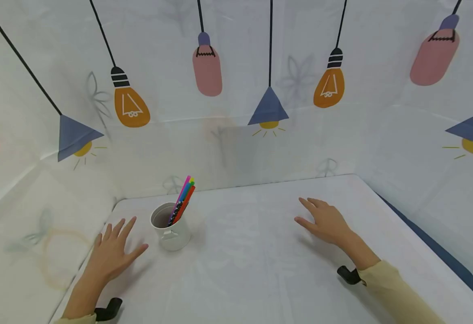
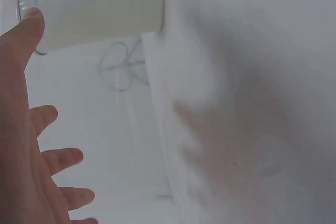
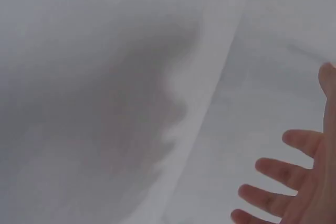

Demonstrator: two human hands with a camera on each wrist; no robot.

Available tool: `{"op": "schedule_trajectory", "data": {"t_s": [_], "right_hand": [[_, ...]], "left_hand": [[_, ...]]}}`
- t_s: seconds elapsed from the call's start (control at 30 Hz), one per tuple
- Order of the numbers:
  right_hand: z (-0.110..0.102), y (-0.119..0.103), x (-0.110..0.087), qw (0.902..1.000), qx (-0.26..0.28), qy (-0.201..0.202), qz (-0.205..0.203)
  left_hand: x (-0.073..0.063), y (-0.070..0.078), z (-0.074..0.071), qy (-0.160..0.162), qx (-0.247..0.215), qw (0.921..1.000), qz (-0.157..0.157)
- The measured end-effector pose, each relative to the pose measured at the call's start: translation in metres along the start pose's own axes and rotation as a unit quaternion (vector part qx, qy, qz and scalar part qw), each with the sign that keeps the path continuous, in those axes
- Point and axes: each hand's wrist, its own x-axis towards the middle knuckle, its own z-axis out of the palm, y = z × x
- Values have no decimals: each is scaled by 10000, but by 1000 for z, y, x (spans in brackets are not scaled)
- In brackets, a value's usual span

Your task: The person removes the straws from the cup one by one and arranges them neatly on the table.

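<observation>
Left hand (image 1: 110, 255) and right hand (image 1: 326, 223) hover above the worktop (image 1: 240, 274), both spread, holding nothing. A white mug (image 1: 175, 242) of markers (image 1: 183, 200) stands far left, just right of the left hand. Likely a ready pause; gripping the mug would call for reaching right.

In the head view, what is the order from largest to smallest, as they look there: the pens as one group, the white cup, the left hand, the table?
1. The table
2. The left hand and the white cup: they look too similar to rank surely
3. The group of pens
</observation>
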Motion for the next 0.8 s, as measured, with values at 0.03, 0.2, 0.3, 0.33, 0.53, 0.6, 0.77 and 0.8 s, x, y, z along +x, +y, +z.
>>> {"op": "schedule_trajectory", "data": {"t_s": [0.03,0.2,0.3,0.33,0.53,0.6,0.77,0.8], "right_hand": [[-1,-6,3,9999,115,41,-65],[-1,-39,19,9974,578,264,-341],[2,-59,28,9935,820,508,-604],[3,-65,31,9916,929,585,-684],[11,-104,41,9780,1675,701,-1028],[13,-118,46,9713,1983,639,-1149],[13,-152,65,9496,2708,632,-1445],[12,-158,69,9455,2835,634,-1471]], "left_hand": [[2,1,-1,11,-62,10000,37],[10,9,-5,-15,-412,9990,143],[13,14,-5,-129,-644,9978,114],[14,16,-4,-159,-712,9973,115],[15,31,3,-350,-1052,9938,81],[18,35,4,-367,-1161,9926,36],[27,41,1,-358,-1497,9881,-35],[29,41,1,-366,-1558,9871,-42]]}}
